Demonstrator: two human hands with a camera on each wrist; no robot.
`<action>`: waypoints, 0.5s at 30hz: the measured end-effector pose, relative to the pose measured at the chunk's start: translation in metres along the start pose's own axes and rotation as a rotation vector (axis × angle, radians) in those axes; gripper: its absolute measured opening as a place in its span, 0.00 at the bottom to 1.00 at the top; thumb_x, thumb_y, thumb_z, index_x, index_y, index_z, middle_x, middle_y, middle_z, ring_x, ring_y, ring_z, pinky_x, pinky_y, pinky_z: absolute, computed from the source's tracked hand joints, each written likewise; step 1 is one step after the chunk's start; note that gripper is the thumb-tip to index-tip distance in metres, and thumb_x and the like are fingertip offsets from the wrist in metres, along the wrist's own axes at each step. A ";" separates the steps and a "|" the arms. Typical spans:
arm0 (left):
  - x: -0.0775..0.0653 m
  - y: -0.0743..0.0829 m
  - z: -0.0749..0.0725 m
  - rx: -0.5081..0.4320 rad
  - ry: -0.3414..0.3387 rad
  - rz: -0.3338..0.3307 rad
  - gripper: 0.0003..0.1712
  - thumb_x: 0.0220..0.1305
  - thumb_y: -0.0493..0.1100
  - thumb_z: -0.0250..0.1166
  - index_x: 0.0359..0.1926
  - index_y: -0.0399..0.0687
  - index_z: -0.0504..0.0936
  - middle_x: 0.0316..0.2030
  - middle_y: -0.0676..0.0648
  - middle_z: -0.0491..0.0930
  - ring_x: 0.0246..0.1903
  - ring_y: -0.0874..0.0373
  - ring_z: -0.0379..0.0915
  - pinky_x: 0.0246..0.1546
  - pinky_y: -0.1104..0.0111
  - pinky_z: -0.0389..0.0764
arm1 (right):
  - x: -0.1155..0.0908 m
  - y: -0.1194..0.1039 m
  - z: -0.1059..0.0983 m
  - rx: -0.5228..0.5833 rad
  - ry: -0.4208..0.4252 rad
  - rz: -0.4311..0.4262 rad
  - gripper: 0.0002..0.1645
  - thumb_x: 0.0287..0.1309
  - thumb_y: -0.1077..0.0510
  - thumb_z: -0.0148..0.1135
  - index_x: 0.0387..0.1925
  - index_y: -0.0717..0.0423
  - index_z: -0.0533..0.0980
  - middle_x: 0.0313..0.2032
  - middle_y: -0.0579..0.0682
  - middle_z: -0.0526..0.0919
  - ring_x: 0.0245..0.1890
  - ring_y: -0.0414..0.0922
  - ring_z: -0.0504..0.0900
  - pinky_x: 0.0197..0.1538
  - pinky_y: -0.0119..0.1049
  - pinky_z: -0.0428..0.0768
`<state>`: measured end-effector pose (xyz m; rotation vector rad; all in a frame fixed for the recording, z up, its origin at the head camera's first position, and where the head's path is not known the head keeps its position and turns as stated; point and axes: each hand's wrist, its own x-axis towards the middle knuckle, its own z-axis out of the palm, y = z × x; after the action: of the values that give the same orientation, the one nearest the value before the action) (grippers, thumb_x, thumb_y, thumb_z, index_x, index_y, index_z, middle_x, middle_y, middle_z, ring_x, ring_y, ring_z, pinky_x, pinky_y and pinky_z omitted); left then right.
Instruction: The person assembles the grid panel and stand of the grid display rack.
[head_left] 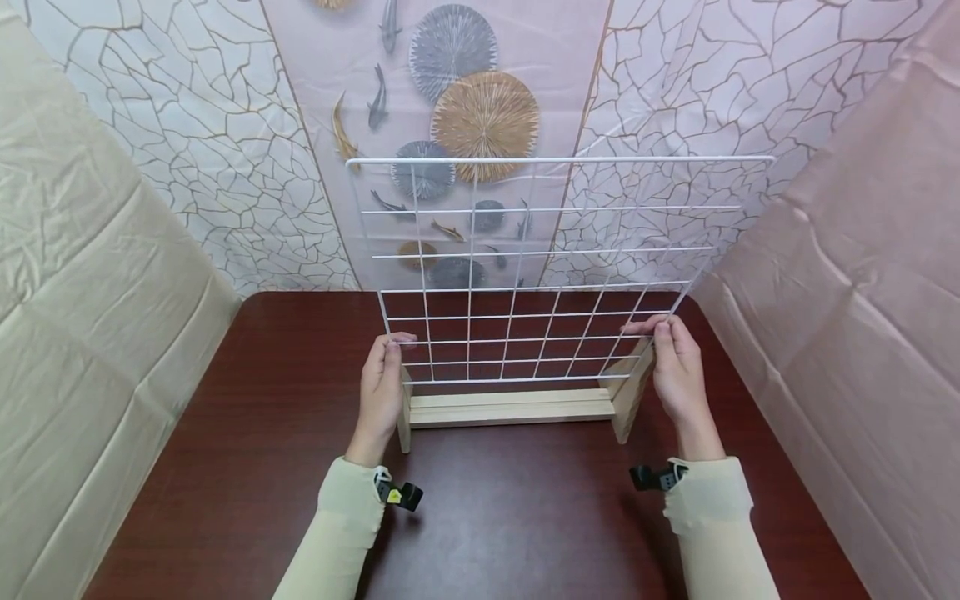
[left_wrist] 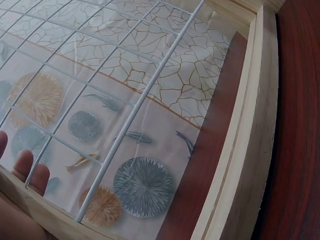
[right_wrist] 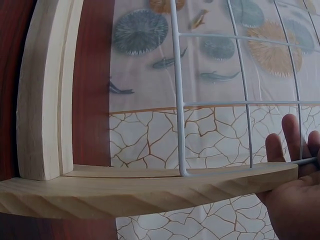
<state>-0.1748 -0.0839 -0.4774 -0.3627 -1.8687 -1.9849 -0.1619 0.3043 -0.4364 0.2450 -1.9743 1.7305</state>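
A white wire grid panel point(head_left: 470, 289) is held up by its two side edges, leaning away at the top. My left hand point(head_left: 382, 387) grips its left edge, thumb in front and fingers behind the wires. The right hand point(head_left: 678, 375) holds the right edge the same way. Below is a light wooden stand point(head_left: 513, 407) with a grooved crossbar and two upright side pieces. The grid's lower wire point(left_wrist: 135, 106) runs above the crossbar point(left_wrist: 240, 125), with a gap between them in both wrist views. A lower grid corner lies along the inner face of the right side piece point(right_wrist: 125, 192).
The stand rests on a dark red-brown table point(head_left: 300, 400). Patterned cloth point(head_left: 195, 150) hangs behind the table's far edge. Pale creased cloth walls point(head_left: 840, 250) slope along both sides. Each wrist wears a small black camera point(head_left: 411, 497) on a strap.
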 end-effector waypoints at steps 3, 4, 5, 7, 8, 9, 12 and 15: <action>-0.001 -0.001 0.001 0.015 0.006 0.001 0.21 0.87 0.39 0.43 0.54 0.25 0.76 0.55 0.33 0.79 0.62 0.61 0.71 0.67 0.66 0.64 | -0.001 0.001 -0.001 -0.037 0.001 0.001 0.23 0.85 0.58 0.40 0.49 0.80 0.69 0.42 0.38 0.89 0.52 0.38 0.83 0.61 0.27 0.72; -0.001 -0.001 0.001 0.023 0.010 0.002 0.21 0.87 0.40 0.43 0.54 0.26 0.77 0.55 0.34 0.79 0.62 0.61 0.71 0.67 0.66 0.64 | -0.001 0.001 -0.001 -0.054 0.002 -0.002 0.23 0.85 0.58 0.40 0.49 0.79 0.70 0.42 0.37 0.89 0.52 0.37 0.83 0.61 0.26 0.72; 0.000 -0.002 0.002 0.028 0.014 0.005 0.20 0.87 0.39 0.43 0.54 0.26 0.77 0.55 0.34 0.80 0.62 0.60 0.71 0.67 0.66 0.64 | -0.001 0.001 -0.001 -0.067 0.002 -0.005 0.23 0.85 0.58 0.40 0.50 0.79 0.71 0.42 0.36 0.89 0.53 0.37 0.82 0.61 0.26 0.71; 0.000 -0.002 0.002 0.039 0.021 0.011 0.20 0.87 0.39 0.43 0.54 0.27 0.77 0.55 0.33 0.80 0.62 0.57 0.71 0.68 0.66 0.64 | -0.001 0.002 -0.002 -0.060 0.000 -0.012 0.23 0.85 0.58 0.41 0.50 0.79 0.71 0.42 0.37 0.89 0.53 0.38 0.82 0.61 0.26 0.71; 0.000 -0.002 0.002 0.042 0.025 0.016 0.20 0.87 0.39 0.43 0.54 0.27 0.77 0.55 0.31 0.79 0.63 0.54 0.71 0.68 0.66 0.64 | -0.001 0.003 -0.002 -0.054 -0.003 -0.014 0.24 0.85 0.57 0.41 0.50 0.80 0.71 0.42 0.37 0.89 0.52 0.38 0.82 0.62 0.27 0.71; 0.000 -0.003 0.002 0.049 0.030 0.019 0.20 0.87 0.39 0.43 0.54 0.27 0.76 0.55 0.31 0.79 0.63 0.52 0.71 0.68 0.66 0.64 | 0.000 0.003 -0.002 -0.047 -0.006 -0.016 0.24 0.85 0.57 0.41 0.50 0.80 0.71 0.42 0.38 0.88 0.52 0.38 0.83 0.62 0.27 0.71; -0.002 -0.003 0.002 0.058 0.033 0.022 0.19 0.87 0.40 0.42 0.54 0.27 0.75 0.55 0.28 0.78 0.65 0.47 0.69 0.69 0.67 0.63 | -0.001 0.005 -0.001 -0.025 -0.013 -0.022 0.24 0.85 0.58 0.41 0.51 0.81 0.70 0.41 0.40 0.88 0.51 0.38 0.83 0.62 0.28 0.70; -0.002 -0.006 0.002 0.065 0.036 0.025 0.19 0.87 0.40 0.42 0.54 0.28 0.75 0.55 0.29 0.78 0.64 0.49 0.69 0.68 0.68 0.63 | -0.001 0.006 -0.001 -0.007 -0.021 -0.054 0.22 0.85 0.60 0.41 0.52 0.81 0.69 0.41 0.41 0.88 0.51 0.38 0.83 0.62 0.28 0.69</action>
<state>-0.1754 -0.0817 -0.4832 -0.3279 -1.8919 -1.8971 -0.1636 0.3058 -0.4424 0.3128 -1.9701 1.6930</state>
